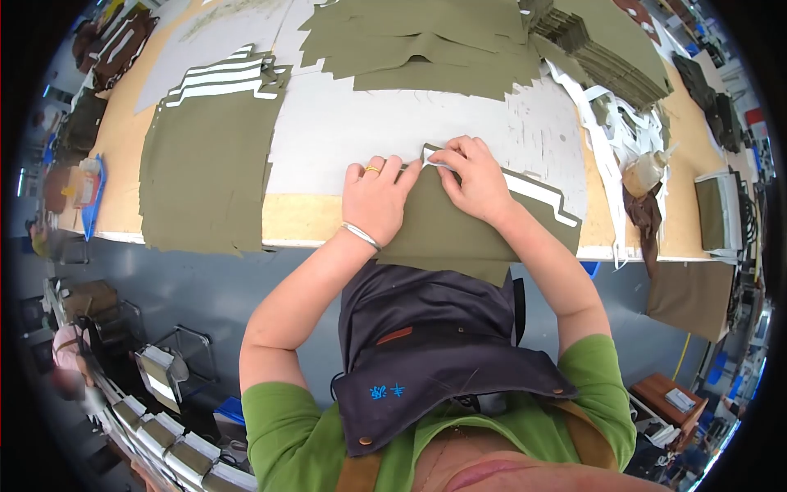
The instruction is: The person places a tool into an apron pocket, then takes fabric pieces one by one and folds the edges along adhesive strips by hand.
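Note:
An olive-green fabric panel [459, 233] lies at the table's front edge, its lower part hanging over toward my apron. A white strip [543, 195] follows the stepped right part of its top edge. My left hand [377, 197], with a ring and a bracelet, is closed at the panel's top left edge, fingers bent on the cloth. Close beside it, my right hand [474, 179] pinches the white strip where it meets a raised corner of the panel. The fingertips of both hands nearly meet there, and they partly hide the edge.
To the left lies a stack of olive panels [205, 164] with white strips. More olive pieces [418, 41] are piled at the back, beside a thick stack [607, 49]. White tape [602, 156] and a plastic bottle [646, 172] sit at the right.

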Action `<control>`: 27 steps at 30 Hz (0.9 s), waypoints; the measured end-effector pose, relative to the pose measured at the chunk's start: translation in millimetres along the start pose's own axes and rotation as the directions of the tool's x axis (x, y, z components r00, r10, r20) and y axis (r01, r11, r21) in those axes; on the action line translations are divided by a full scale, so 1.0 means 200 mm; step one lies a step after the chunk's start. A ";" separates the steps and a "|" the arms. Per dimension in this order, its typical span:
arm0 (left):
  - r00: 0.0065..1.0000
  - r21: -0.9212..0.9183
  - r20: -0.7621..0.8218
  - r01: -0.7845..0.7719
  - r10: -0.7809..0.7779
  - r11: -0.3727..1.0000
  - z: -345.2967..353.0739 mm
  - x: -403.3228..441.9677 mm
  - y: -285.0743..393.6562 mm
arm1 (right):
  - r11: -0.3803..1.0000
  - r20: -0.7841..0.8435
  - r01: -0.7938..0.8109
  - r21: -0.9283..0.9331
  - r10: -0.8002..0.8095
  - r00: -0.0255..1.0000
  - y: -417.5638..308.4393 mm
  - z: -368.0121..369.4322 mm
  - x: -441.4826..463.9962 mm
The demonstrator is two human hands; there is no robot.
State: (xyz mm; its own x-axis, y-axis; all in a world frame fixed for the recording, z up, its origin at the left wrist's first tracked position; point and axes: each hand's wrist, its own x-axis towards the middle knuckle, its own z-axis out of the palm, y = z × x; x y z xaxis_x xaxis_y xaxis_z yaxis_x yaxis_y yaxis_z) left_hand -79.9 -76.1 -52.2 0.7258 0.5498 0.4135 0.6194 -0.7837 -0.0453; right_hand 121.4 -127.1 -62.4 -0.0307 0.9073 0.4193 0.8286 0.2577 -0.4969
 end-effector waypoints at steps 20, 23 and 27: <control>0.990 -0.154 0.070 0.131 -0.122 0.979 0.07 0.08 0.01 | 1.000 -0.021 -0.014 0.011 0.014 1.000 0.00 0.01 -0.02; 0.988 -0.124 0.108 0.120 -0.107 0.985 0.06 0.09 0.02 | 1.000 -0.029 -0.012 0.017 0.013 0.999 0.01 0.01 -0.01; 0.995 -0.091 0.075 0.072 -0.065 0.993 0.06 0.09 0.02 | 1.000 -0.049 -0.007 0.015 0.008 0.999 0.01 0.02 -0.02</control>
State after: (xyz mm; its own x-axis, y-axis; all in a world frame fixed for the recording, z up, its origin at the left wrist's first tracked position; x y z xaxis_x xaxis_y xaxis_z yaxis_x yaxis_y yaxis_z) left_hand -60.5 -65.7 -54.9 0.7041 0.6200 0.3462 0.6406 -0.7650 0.0672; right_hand 121.0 -128.5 -68.2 0.0033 0.8918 0.4524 0.8204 0.2562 -0.5111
